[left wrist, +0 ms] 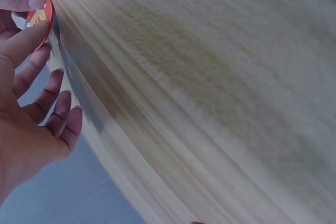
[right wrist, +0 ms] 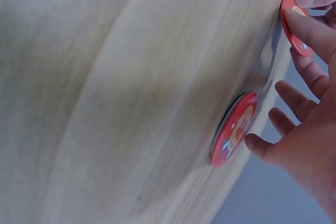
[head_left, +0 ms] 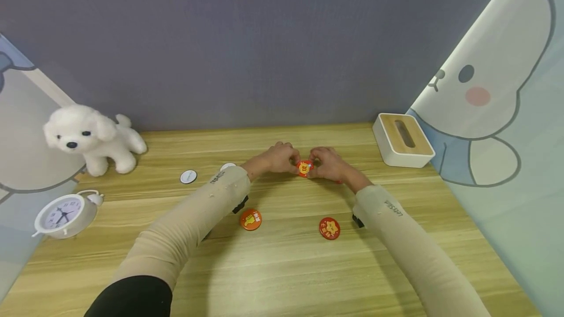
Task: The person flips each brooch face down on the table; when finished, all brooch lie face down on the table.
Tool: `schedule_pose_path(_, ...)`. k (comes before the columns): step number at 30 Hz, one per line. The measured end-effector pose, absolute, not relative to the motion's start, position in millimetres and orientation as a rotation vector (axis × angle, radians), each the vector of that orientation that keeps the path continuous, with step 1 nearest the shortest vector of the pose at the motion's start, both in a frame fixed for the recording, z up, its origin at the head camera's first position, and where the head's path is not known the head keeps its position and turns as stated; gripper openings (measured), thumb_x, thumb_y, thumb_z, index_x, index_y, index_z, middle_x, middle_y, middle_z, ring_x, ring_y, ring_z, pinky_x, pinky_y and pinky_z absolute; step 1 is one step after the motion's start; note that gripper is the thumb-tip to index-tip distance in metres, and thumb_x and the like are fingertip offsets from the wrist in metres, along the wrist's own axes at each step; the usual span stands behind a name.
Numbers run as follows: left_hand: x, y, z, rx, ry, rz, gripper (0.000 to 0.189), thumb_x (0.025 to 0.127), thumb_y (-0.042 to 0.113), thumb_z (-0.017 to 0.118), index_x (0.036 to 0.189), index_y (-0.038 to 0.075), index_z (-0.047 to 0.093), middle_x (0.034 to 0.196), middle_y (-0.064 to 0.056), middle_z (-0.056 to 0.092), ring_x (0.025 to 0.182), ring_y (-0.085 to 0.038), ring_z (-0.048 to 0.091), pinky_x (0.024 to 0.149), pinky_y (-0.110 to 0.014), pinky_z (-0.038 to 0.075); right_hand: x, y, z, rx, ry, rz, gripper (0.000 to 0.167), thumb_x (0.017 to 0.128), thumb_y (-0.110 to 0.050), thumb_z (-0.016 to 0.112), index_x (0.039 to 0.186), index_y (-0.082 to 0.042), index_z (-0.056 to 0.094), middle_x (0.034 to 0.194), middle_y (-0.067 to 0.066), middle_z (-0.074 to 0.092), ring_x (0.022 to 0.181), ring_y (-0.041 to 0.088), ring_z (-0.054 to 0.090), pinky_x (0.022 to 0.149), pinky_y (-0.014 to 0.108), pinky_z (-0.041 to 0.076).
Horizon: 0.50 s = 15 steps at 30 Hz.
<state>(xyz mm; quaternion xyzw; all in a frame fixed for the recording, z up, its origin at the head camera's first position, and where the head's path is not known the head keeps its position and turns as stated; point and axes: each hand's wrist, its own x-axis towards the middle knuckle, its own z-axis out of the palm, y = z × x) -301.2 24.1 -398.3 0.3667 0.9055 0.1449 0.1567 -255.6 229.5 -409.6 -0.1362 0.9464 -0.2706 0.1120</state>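
Observation:
A round red badge (head_left: 304, 168) with a yellow centre is held between both hands near the back of the table. My left hand (head_left: 281, 158) pinches its left edge between thumb and fingers, and my right hand (head_left: 329, 163) pinches the right edge. In the left wrist view the badge (left wrist: 43, 20) stands tilted, and the other fingers of the left hand (left wrist: 39, 114) are loosely bent. Another red badge (right wrist: 236, 129) lies flat on the table beside the little finger of the right hand (right wrist: 310, 124); the right hand and wrist mostly cover it in the head view.
Nearer lie an orange thumbs-up badge (head_left: 250, 219) and a red star badge (head_left: 329, 228). Two white discs, one (head_left: 188, 176) plain to see and one (head_left: 227, 166) partly behind the left sleeve, lie left. A plush dog (head_left: 97, 136), alarm clock (head_left: 66, 215) and tissue box (head_left: 403, 139) stand at the sides.

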Motion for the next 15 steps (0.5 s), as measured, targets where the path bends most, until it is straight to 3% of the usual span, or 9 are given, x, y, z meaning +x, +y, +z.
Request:
schedule_pose_path(6, -304.6, 24.2, -401.3, 1.104, 2.601, 0.443, 0.019, 0.09, 0.031, 0.076, 0.1, 0.017, 0.068, 0.106, -0.003, 0.06, 0.101, -0.022, 0.046, 0.085, -0.039, 0.038, -255.2, 230.6, -409.2, -0.419, 2.798, -0.837, 0.021, 0.083, -0.018, 0.076, 0.099, -0.008, 0.066, 0.15, 0.022, 0.048, 0.142, 0.049, 0.03, 0.117, 0.066, 0.021)
schedule_pose_path(15, -306.4, 20.9, -408.3, 1.179, 2.558, 0.554, 0.018, 0.091, 0.031, 0.075, 0.102, 0.019, 0.068, 0.109, -0.001, 0.061, 0.101, -0.022, 0.047, 0.092, -0.04, 0.036, -252.7, 232.7, -412.0, -0.469, 2.824, -0.882, 0.011, 0.084, -0.013, 0.075, 0.089, -0.011, 0.066, 0.149, 0.022, 0.049, 0.141, 0.05, 0.031, 0.115, 0.068, 0.022)
